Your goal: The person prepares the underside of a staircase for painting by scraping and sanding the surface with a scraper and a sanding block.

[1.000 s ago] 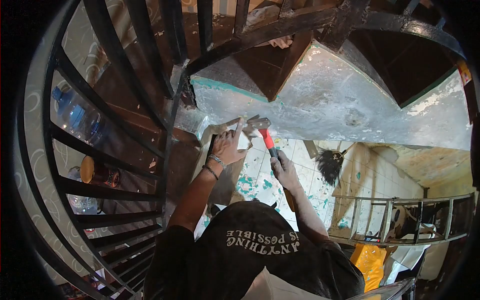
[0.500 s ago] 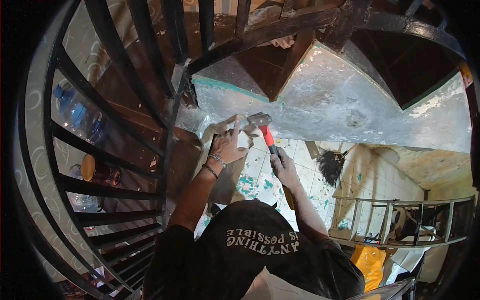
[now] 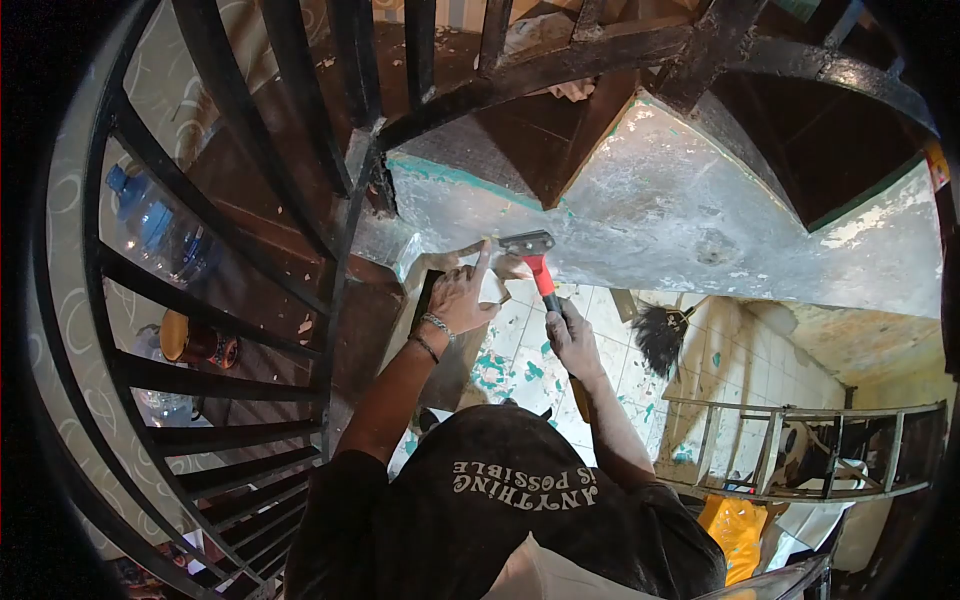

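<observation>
My right hand (image 3: pixel 576 348) is wrapped round the black grip of a paint scraper (image 3: pixel 541 275) with a red neck and a wide metal head. The scraper's head lies at the lower edge of the grey, worn stair side wall (image 3: pixel 650 215). To its left, my left hand (image 3: pixel 458 298) has its fingers apart, the index finger stretched up to a spot right beside the metal head. Thumb and index finger frame a pale patch below the wall's edge. A chain bracelet and a dark band circle the left wrist.
Black metal railing bars (image 3: pixel 225 280) curve along the left, with a large plastic bottle (image 3: pixel 160 225) and a small drum (image 3: pixel 195 340) behind them. Green paint flakes (image 3: pixel 493 370) litter the tiled floor below. A black feather duster (image 3: pixel 660 338) and a metal ladder (image 3: pixel 770 450) are at the right.
The scraper's head has shifted slightly right and turned a little, its flat metal face now more visible. My left hand stays in nearly the same place.
</observation>
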`<state>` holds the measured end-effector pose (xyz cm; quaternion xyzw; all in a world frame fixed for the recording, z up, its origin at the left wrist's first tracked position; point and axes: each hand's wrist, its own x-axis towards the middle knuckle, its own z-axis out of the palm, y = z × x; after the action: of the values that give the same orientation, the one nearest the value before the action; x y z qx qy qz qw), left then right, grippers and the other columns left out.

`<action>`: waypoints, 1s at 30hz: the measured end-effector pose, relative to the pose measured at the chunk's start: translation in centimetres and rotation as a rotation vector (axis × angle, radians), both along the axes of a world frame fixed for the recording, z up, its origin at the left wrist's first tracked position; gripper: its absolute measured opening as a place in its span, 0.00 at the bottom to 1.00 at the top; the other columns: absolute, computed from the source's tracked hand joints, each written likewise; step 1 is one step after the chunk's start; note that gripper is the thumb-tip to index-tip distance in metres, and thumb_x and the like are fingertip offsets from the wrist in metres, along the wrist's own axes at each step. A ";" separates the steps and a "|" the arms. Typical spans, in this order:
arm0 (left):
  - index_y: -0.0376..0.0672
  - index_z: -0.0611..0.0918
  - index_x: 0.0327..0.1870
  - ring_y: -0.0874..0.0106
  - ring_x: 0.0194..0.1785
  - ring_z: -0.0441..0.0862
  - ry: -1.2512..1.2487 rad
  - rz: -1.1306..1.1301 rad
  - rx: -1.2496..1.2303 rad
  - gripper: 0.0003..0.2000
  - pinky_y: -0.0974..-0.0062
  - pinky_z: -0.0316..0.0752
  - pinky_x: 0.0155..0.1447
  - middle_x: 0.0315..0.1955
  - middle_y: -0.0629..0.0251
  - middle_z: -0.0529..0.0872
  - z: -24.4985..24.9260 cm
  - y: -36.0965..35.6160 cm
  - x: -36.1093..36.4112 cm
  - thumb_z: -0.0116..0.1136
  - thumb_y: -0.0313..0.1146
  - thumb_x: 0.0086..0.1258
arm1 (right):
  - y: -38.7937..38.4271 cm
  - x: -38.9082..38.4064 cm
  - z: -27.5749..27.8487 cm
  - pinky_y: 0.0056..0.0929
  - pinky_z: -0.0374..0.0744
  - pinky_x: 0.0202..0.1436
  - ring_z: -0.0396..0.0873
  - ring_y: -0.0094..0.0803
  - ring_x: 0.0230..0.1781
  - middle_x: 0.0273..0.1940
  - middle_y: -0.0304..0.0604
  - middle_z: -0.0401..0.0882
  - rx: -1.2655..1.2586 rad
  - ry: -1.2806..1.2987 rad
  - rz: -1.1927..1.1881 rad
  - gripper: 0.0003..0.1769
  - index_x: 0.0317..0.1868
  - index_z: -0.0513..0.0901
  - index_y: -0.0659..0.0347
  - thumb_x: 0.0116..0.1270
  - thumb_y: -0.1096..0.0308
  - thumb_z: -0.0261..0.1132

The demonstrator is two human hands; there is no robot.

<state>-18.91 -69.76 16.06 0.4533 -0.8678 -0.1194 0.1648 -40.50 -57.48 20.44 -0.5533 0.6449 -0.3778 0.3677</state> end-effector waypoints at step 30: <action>0.31 0.74 0.64 0.50 0.55 0.79 0.481 0.320 -0.296 0.38 0.54 0.75 0.58 0.52 0.48 0.79 5.8 9.9 18.9 0.69 0.51 0.58 | -0.7 1.3 0.3 0.35 0.73 0.29 0.75 0.36 0.20 0.21 0.46 0.74 -0.048 0.163 -0.037 0.18 0.54 0.77 0.64 0.79 0.56 0.55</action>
<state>-0.01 -59.85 21.84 0.5139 -0.7295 -0.0684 0.4461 -39.15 -58.20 20.72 -0.5787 0.6737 -0.3536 0.2937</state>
